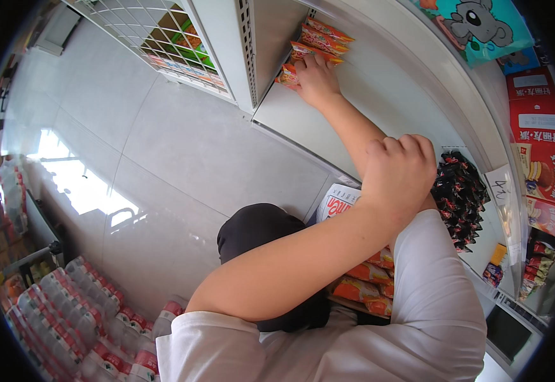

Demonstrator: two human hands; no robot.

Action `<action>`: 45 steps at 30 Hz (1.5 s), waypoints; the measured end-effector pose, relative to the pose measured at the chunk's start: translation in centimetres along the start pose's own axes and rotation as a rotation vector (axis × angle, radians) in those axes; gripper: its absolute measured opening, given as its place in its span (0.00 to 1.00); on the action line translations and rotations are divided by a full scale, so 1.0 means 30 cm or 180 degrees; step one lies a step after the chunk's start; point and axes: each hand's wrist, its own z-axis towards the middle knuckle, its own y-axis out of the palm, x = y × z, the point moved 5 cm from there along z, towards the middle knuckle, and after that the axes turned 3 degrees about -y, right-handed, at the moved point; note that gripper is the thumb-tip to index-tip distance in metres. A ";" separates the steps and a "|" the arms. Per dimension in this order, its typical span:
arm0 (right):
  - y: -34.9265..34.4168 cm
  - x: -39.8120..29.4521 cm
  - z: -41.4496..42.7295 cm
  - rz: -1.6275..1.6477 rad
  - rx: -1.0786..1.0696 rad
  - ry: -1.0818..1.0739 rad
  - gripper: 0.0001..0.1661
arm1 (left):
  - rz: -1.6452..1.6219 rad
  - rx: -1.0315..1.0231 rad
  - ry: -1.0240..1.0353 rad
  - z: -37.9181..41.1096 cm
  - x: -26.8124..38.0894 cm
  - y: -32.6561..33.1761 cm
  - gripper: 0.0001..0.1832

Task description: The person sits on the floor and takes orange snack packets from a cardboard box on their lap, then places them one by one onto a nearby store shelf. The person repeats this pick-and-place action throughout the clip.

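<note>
At the far end of a white shelf (377, 90), my right hand (316, 79) has its fingers curled on one of several orange snack packets (325, 40) standing in a row against the side panel. Part of the packet is hidden under the fingers. My left forearm crosses in front of my body. My left hand (399, 172), its fingers bent, lies over my right arm near the elbow; its palm side is hidden. A pile of black snack packets (461, 200) lies on the shelf to the right of my left hand.
Larger orange packets (363, 284) lie in a box below my left forearm. Shrink-wrapped bottles (86, 315) stand at lower left on the grey tiled floor (186, 143). A white wire rack (163, 38) is at upper left. Red boxes (539, 129) line the right, beyond a handwritten price tag (499, 186).
</note>
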 end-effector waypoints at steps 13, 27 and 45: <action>0.046 0.051 0.029 -0.0730 0.0367 0.0429 0.44 | -0.0916 0.0572 0.0161 0.058 -0.019 -0.029 0.11; -0.171 0.076 -0.207 0.0074 0.0435 -0.0135 0.45 | -0.1207 0.0508 0.0394 0.047 0.012 -0.026 0.13; -0.815 0.344 -1.453 0.0492 -0.0007 0.1209 0.16 | -0.0661 -0.1577 0.1791 -0.061 0.175 0.172 0.06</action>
